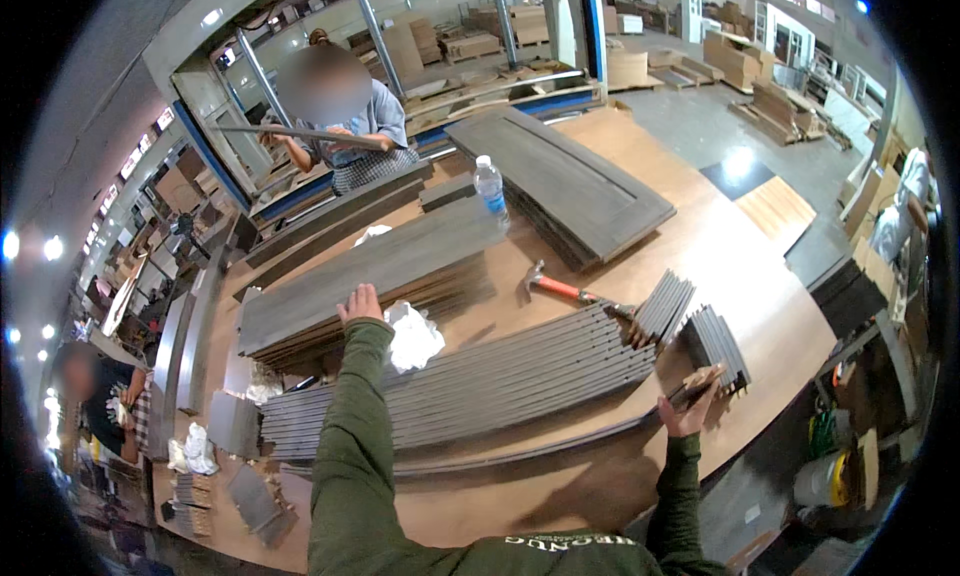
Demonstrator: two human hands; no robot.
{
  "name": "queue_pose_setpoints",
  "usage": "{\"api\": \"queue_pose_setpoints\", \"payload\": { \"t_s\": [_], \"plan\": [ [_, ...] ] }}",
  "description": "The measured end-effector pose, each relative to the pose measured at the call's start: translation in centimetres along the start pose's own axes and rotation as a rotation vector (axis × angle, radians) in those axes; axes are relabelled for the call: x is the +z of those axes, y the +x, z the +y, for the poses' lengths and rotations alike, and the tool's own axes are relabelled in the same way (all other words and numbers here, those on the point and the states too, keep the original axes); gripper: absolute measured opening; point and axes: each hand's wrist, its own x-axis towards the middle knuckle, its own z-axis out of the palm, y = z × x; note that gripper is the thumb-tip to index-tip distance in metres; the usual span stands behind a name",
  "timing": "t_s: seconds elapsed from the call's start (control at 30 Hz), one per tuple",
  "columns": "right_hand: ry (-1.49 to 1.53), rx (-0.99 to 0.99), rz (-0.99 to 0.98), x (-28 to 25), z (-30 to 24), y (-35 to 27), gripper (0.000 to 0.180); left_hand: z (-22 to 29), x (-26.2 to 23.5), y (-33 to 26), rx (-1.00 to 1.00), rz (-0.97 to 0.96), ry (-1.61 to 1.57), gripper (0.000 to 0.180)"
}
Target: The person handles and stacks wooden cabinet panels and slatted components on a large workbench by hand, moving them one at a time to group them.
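My left hand point(360, 304) lies with fingers apart on the near edge of a stack of grey wooden panels point(370, 276). At the right, the fingers of my right hand point(688, 410) close round a short grey wood piece point(690, 384) with a pale raw end. That hand is also beside the end of a long thin grey strip point(530, 458), and whether it touches the strip I cannot tell. Between my arms, many long grey strips point(480, 376) lie side by side. Short grey pieces point(716, 344) stand grouped just past my right hand.
A claw hammer point(560, 287) with an orange handle lies beyond the strips. Farther back are a stack of framed grey panels point(590, 186) and a water bottle point(490, 188). Crumpled white cloth point(412, 338) sits near my left hand. Across the table a person point(350, 126) holds a board.
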Motion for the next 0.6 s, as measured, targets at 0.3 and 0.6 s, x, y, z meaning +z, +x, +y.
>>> {"api": "queue_pose_setpoints", "payload": {
  "t_s": [0.3, 0.6],
  "plan": [
    [0.007, 0.064, 0.013, 1.7, -0.2, -1.4, 0.121, -3.2, -1.0, 1.1, 0.058, 0.066, 0.045, 0.024],
    [0.101, -0.058, 0.023, 0.3, -3.5, 1.5, 0.089, 0.1, -9.4, 2.7, 0.29, 0.635, 0.26, 0.01]
  ]
}}
